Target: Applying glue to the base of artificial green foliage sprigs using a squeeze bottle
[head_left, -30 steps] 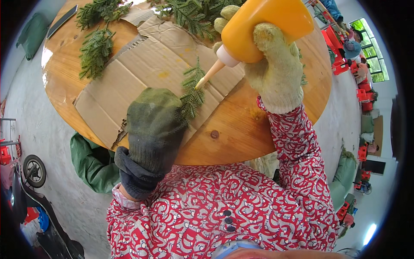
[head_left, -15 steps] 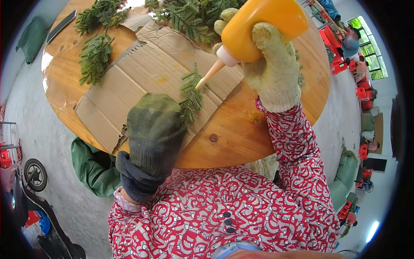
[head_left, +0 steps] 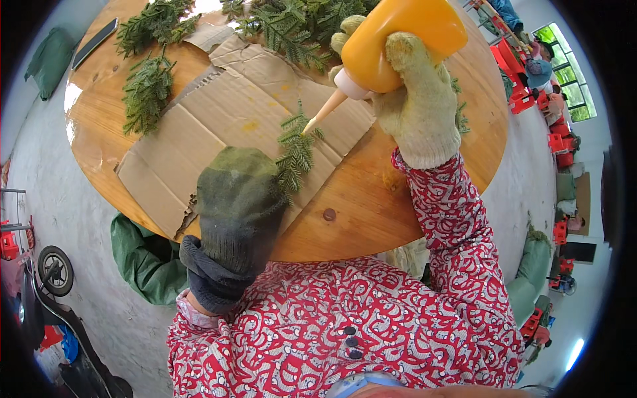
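My right hand (head_left: 421, 109), in a cream knit glove stained yellow, wraps round a yellow squeeze bottle (head_left: 415, 46) that is tilted with its long pale nozzle pointing down to the left. The nozzle tip meets a small green fir sprig (head_left: 295, 152), or hovers just over it. My left hand (head_left: 240, 189), in a dark green and black glove, is closed at the sprig's lower end; its fingertips are hidden beneath the glove's back. Under the sprig lies a flattened sheet of brown cardboard (head_left: 179, 146) with torn edges and yellow smears.
The cardboard rests on a round wooden table (head_left: 371, 212). More fir branches (head_left: 149, 93) lie on its far and left parts, near a dark flat bar (head_left: 96, 43). A green bag (head_left: 142, 259) stands below the table's left edge. People and red crates (head_left: 521, 99) are far right.
The bottle and my right hand have shifted very slightly left. My left hand and the sprig stay almost in place.
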`<state>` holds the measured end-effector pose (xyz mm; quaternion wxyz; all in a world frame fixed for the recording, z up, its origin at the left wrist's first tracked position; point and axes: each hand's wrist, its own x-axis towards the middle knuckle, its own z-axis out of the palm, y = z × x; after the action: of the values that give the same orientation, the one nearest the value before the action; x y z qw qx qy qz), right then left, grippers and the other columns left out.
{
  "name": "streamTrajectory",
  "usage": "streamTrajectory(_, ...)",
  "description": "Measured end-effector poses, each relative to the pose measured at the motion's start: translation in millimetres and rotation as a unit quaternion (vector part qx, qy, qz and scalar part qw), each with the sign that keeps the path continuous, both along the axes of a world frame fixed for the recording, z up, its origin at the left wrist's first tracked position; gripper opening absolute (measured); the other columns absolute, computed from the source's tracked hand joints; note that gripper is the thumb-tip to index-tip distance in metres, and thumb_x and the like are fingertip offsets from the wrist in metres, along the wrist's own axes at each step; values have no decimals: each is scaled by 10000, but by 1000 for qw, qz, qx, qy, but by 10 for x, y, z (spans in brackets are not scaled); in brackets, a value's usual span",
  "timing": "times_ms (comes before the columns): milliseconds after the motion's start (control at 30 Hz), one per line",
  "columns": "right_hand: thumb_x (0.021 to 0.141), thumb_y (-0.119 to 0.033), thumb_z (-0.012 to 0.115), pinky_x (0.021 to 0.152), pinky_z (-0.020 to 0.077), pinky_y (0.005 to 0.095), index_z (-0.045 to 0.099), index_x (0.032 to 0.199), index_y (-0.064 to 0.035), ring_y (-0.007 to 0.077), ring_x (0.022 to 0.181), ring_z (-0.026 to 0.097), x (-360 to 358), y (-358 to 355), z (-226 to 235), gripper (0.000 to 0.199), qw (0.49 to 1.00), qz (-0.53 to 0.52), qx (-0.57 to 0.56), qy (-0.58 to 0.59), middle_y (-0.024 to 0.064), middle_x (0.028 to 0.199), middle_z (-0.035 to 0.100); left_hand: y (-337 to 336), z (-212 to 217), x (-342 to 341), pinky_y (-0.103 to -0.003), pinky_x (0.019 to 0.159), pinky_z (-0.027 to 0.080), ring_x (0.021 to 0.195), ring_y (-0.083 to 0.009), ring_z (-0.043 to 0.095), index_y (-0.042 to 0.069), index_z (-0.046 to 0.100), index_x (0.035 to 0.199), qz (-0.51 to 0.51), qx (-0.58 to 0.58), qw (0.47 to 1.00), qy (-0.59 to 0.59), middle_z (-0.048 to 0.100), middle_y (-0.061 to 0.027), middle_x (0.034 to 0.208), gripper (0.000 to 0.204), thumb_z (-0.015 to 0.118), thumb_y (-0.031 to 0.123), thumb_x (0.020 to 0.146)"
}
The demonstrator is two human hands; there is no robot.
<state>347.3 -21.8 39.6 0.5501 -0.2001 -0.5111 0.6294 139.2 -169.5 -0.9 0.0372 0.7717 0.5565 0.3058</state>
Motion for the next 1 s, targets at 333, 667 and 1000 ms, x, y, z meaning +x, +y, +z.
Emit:
streamTrajectory(333, 983, -276, 574, 863, 576, 479, 473, 1336, -44, 328, 1102, 633, 6, 91, -47, 434, 999, -36, -18, 4, 197, 1214, 608, -9, 113, 36, -507, 988, 403, 1118, -405, 553, 52, 659, 1116, 0, -62, 998, 30, 610, -189, 1158, 354, 692, 93, 766)
streamTrajectory(667, 917, -245, 665, 771, 551, 404, 553, 1187, 10, 247, 856, 648, 28, 91, 55, 388, 986, 83, -121, 78, 164, 1067, 652, 16, 169, 35, -511, 1015, 390, 1152, -405, 539, 51, 647, 1153, 0, -91, 995, 32, 601, -192, 1184, 394, 699, 95, 765)
streamTrajectory(1000, 940, -282, 639, 754, 557, 420, 549, 1180, 7, 250, 855, 649, -65, -10, 144, 387, 992, 7, -108, 59, 151, 1036, 656, -19, 237, 44, -520, 1068, 352, 1205, -404, 518, 44, 631, 1185, 2, -160, 987, 15, 584, -200, 1238, 397, 694, 102, 797)
